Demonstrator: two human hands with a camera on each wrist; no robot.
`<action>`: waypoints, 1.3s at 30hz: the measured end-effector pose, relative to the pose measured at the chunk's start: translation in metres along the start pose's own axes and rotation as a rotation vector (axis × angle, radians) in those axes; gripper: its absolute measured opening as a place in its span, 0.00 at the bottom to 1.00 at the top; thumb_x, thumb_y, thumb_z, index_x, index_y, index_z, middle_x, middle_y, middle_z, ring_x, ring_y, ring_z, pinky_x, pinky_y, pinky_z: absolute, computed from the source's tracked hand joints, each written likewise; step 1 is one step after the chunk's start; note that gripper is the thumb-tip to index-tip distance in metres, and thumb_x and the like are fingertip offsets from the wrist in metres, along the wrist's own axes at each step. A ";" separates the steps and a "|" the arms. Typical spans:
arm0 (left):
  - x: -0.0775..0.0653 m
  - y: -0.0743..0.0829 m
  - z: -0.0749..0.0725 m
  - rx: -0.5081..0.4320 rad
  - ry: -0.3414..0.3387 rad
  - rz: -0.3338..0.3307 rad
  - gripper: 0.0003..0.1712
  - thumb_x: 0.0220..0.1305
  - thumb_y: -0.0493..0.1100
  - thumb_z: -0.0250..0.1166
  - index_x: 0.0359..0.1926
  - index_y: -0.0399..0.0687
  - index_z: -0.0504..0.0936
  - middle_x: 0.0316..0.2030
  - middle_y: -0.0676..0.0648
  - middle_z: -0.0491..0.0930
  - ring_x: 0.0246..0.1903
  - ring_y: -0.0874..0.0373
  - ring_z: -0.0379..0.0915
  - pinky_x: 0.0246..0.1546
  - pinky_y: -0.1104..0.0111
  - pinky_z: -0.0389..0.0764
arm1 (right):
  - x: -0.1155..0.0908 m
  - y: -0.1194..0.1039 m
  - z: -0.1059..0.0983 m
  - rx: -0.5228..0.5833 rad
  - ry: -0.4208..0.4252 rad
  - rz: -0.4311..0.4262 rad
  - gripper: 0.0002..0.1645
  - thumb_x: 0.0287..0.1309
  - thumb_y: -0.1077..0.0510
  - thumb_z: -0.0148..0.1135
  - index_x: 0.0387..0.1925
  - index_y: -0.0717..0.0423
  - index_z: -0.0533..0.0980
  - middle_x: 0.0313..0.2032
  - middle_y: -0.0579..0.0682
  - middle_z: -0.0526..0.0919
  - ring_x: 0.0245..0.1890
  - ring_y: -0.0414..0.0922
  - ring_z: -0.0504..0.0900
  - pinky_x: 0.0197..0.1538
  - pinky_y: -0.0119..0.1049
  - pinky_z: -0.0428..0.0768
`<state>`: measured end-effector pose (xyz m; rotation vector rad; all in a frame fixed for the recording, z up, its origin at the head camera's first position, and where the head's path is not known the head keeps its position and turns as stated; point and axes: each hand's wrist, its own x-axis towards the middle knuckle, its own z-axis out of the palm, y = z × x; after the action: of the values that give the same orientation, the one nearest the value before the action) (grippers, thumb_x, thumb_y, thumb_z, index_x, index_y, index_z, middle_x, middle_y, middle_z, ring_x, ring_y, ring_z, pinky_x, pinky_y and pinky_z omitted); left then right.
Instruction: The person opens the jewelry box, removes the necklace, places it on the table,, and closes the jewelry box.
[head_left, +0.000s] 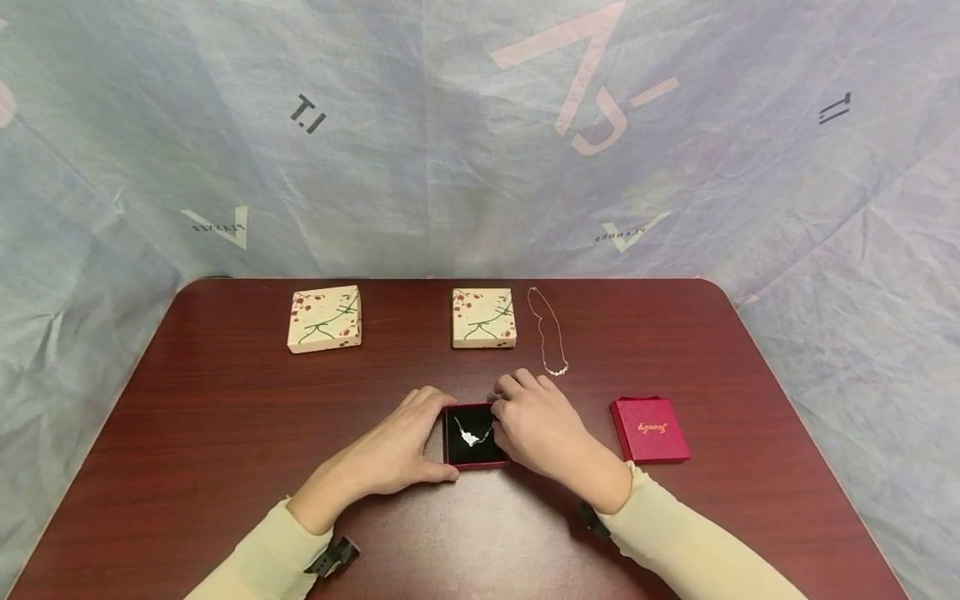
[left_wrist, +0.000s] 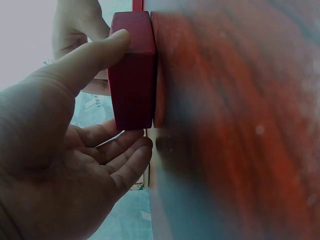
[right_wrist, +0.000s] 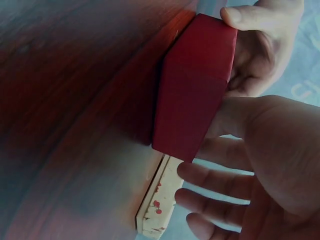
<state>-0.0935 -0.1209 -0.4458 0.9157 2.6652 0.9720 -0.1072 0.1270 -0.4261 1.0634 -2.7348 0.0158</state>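
Two hands work at one red box (right_wrist: 187, 100), which sits open on one table (head_left: 225, 433), centred near the front. The box contains one black pad (head_left: 476, 418); one silver necklace (head_left: 469, 437) lies across this pad, its pendant toward the left half.

The left hand (head_left: 393, 446) holds the left end of the box. Its thumb bears on the near side and its fingers bend around the far left corner, clamped on the box between them. The right hand (head_left: 543, 429) is at the right end, fingertips over the edge of the pad. Three of its fingers stand apart in the right wrist view (the thumb tip is hidden behind the box); whether the hand pinches the chain cannot be told.

Other items on the table:

One red lid (head_left: 651, 437) with gold lettering, lying apart to the right of the right hand.

One loose necklace (head_left: 556, 372), laid out beyond the right hand.

Two flower-patterned boxes, both closed: one at the far left (head_left: 324, 319), one at the far middle (head_left: 483, 318), just beside the loose necklace.
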 end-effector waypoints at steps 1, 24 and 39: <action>0.000 0.000 0.000 -0.001 0.001 0.002 0.49 0.50 0.50 0.86 0.68 0.37 0.73 0.59 0.47 0.74 0.62 0.52 0.68 0.65 0.55 0.73 | 0.001 -0.001 0.000 -0.004 -0.002 0.009 0.06 0.53 0.54 0.73 0.32 0.50 0.87 0.42 0.46 0.83 0.44 0.50 0.77 0.39 0.42 0.74; 0.000 0.003 0.000 0.015 0.015 -0.003 0.48 0.51 0.51 0.86 0.66 0.36 0.73 0.57 0.46 0.74 0.60 0.53 0.69 0.64 0.55 0.74 | 0.006 0.000 0.003 0.037 0.040 0.013 0.02 0.51 0.59 0.73 0.27 0.51 0.85 0.42 0.43 0.83 0.47 0.48 0.78 0.41 0.41 0.76; -0.001 0.003 -0.001 0.011 0.010 -0.011 0.48 0.51 0.51 0.86 0.67 0.35 0.73 0.58 0.46 0.74 0.60 0.53 0.69 0.65 0.54 0.73 | 0.001 0.012 -0.003 0.310 0.069 -0.024 0.11 0.48 0.61 0.73 0.25 0.47 0.76 0.24 0.37 0.79 0.30 0.42 0.76 0.37 0.39 0.77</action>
<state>-0.0918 -0.1199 -0.4427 0.8999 2.6839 0.9627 -0.1151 0.1351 -0.4225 1.1465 -2.7140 0.4771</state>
